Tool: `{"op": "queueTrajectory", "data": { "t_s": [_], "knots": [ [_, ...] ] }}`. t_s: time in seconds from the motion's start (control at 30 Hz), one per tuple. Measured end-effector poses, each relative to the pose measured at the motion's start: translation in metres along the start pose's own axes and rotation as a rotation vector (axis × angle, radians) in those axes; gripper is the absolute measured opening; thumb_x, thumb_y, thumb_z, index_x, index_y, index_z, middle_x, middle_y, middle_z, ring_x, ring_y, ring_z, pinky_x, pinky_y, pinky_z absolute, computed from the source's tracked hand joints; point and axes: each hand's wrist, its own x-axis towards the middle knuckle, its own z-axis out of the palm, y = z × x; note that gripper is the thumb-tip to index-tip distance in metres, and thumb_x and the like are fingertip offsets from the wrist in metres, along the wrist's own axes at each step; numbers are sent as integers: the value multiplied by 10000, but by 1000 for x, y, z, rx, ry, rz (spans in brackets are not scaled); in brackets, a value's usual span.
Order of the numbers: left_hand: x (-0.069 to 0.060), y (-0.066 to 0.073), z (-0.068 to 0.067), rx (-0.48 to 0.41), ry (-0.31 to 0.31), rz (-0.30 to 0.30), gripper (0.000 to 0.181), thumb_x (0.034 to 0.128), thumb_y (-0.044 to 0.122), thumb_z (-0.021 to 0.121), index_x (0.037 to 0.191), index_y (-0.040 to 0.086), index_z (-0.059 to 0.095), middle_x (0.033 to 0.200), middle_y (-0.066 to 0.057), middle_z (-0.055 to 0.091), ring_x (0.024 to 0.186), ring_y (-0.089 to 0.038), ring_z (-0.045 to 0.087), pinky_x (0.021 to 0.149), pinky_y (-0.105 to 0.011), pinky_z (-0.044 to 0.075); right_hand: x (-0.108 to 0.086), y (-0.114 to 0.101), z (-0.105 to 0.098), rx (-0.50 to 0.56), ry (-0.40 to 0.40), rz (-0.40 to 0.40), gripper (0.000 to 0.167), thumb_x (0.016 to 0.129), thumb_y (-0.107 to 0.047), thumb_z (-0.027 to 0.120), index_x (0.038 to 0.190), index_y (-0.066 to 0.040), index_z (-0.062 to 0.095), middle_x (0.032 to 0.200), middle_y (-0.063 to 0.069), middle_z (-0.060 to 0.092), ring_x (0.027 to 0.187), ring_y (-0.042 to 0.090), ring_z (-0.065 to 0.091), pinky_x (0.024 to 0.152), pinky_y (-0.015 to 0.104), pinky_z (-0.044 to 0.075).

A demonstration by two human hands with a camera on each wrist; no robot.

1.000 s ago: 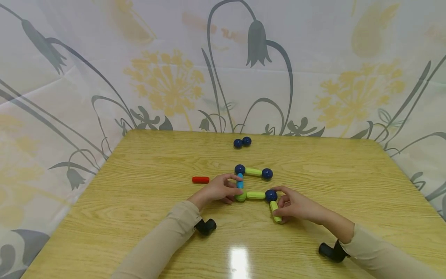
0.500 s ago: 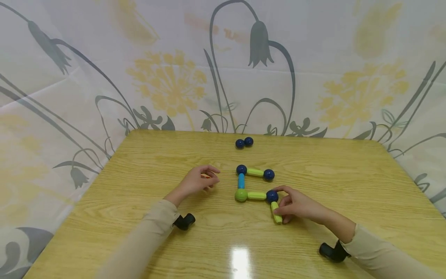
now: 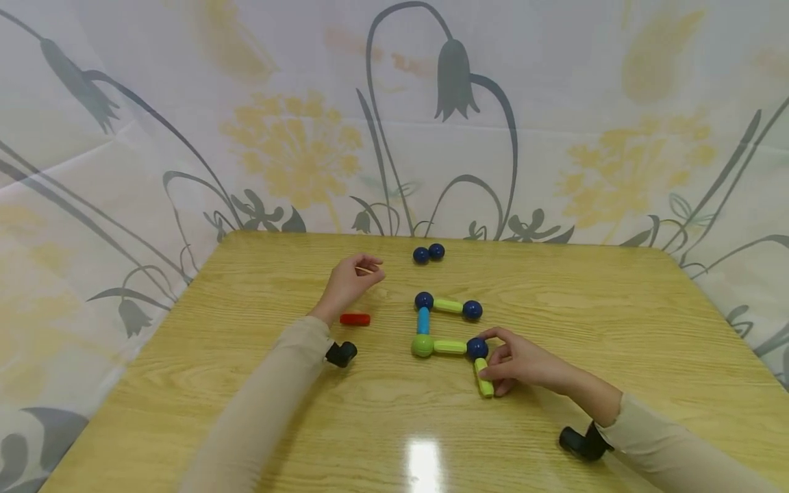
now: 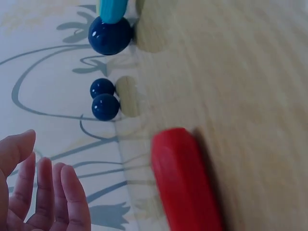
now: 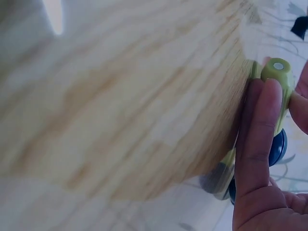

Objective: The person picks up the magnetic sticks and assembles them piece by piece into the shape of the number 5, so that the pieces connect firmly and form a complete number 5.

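Note:
In the head view, a chain of magnetic rods and balls lies on the table: a green ball (image 3: pixel 422 345), a light blue rod (image 3: pixel 423 320), yellow-green rods and dark blue balls. At its near right end, my right hand (image 3: pixel 524 364) pinches a yellow-green rod (image 3: pixel 483 380) that meets a dark blue ball (image 3: pixel 477 348). The right wrist view shows that rod's end (image 5: pixel 279 66) between thumb and fingers. My left hand (image 3: pixel 348 284) hovers past the red rod (image 3: pixel 355 319), its fingers loosely bent around nothing. From the left wrist, the red rod (image 4: pixel 183 178) appears close up, apart from the fingers.
Two dark blue balls (image 3: pixel 428 253) touch each other near the back of the wooden table (image 3: pixel 585 294). A flower-patterned cloth (image 3: pixel 296 137) stands behind the table. Black wrist-worn pieces show below both sleeves.
My left hand let go of the chain near the green ball, swung left over the red rod, then moved farther back. My right hand has kept its grip at the same spot.

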Motion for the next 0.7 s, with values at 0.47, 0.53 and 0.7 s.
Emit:
{"op": "queueTrajectory", "data": {
  "t_s": [0.47, 0.53, 0.7],
  "knots": [
    [54, 14, 32, 96, -45, 76, 320, 895, 163, 645, 1191, 44, 609, 1186, -120, 567, 1058, -265, 523, 849, -364, 465, 3, 1, -1, 47, -30, 19, 675, 865, -107, 667, 1344, 72, 227, 829, 148, 597, 642, 229, 625, 628, 386, 553],
    [61, 14, 37, 129, -78, 78, 343, 901, 172, 638, 1219, 49, 598, 1216, -107, 559, 1091, -267, 507, 868, -362, 457, 3, 1, -1, 57, -29, 24, 673, 866, -101, 663, 1343, 71, 221, 833, 149, 590, 642, 226, 625, 630, 382, 554],
    [76, 13, 50, 200, -176, 66, 386, 914, 180, 622, 1285, 91, 564, 1328, -87, 494, 1196, -280, 438, 938, -382, 416, 2, 3, -3, 88, -47, 34, 668, 872, -99, 651, 1347, 61, 208, 853, 152, 579, 656, 222, 630, 645, 375, 554]
  ]
}}
